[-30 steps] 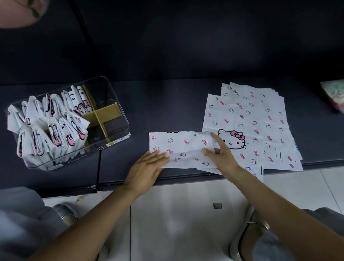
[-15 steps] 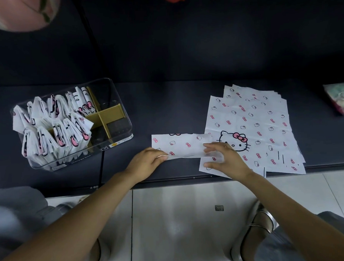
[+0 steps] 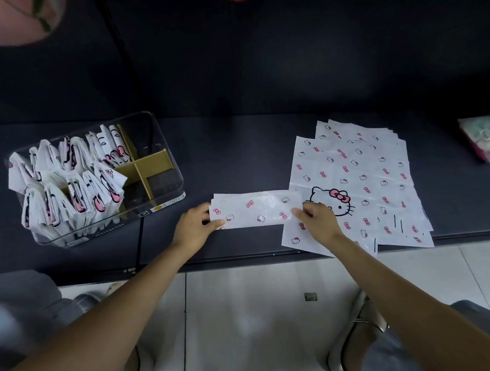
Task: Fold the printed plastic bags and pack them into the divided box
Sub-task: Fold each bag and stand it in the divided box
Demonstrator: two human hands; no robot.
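Head view looks down on a dark desk (image 3: 236, 157) where a folded bag (image 3: 256, 210), now a long narrow strip printed with small pink bows and cat faces, lies across the near part of the desk. The left hand (image 3: 195, 230) pinches the strip's left end, thumb on top and fingers (image 3: 204, 208) curled round its edge. The right hand (image 3: 319, 221) holds the strip's right end, its fingers (image 3: 299, 212) bent down onto the plastic where the strip overlaps the stack of flat bags (image 3: 356, 173). That stack lies just right of the strip, fanned slightly, the top sheet showing a large cat face with a pink bow touching the right hand.

To the left, well apart from the hands, stands a clear divided box (image 3: 164, 186) with tan dividers (image 3: 149, 166). Folded bags (image 3: 67, 183) stand upright in its left compartments; the right compartments show only the dividers. On the box's front wall the words "storage box" can be read; a small yellow label beside them is too small to read.

At the far right edge of the desk lies a pale, crumpled bundle (image 3: 485, 140). Below the desk are a light tiled floor (image 3: 245, 313) and the person's shoes (image 3: 357, 338).
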